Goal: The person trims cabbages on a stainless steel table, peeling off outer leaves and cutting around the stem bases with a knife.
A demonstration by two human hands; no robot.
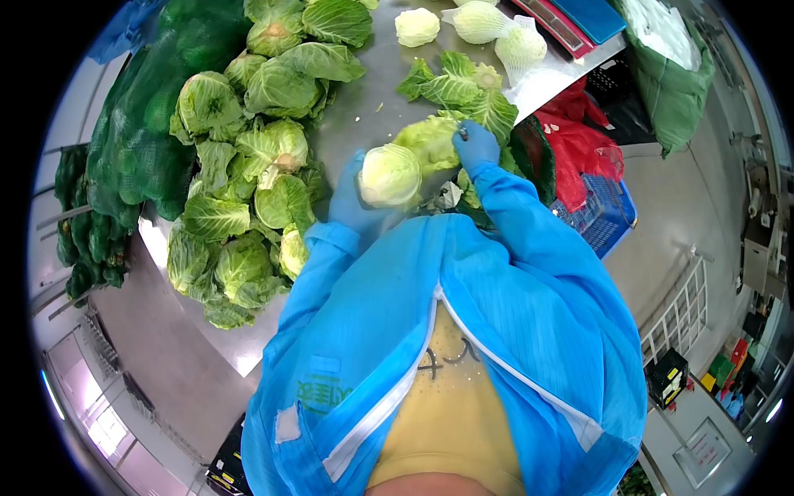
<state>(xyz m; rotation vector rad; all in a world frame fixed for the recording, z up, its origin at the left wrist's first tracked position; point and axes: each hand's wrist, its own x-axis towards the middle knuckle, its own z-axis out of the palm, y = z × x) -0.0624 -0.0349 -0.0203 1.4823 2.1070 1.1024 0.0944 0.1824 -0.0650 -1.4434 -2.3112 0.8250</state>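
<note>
Held cabbage (390,176), one, pale: my left hand (347,196) cupped round its left side; my right hand (477,147) pinching a leaf (428,142) to its right. Apparently trimmed, I judge: two netted cabbages (521,48), one bare head (417,27), beyond it. Seemingly left: leafy heap (269,149), leftward of it.

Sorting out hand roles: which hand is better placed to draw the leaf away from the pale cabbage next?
Likely the right hand: it appears to pinch the leaf at its outer edge. The left hand is against the opposite side of the pale cabbage, better placed to steady it.
</note>
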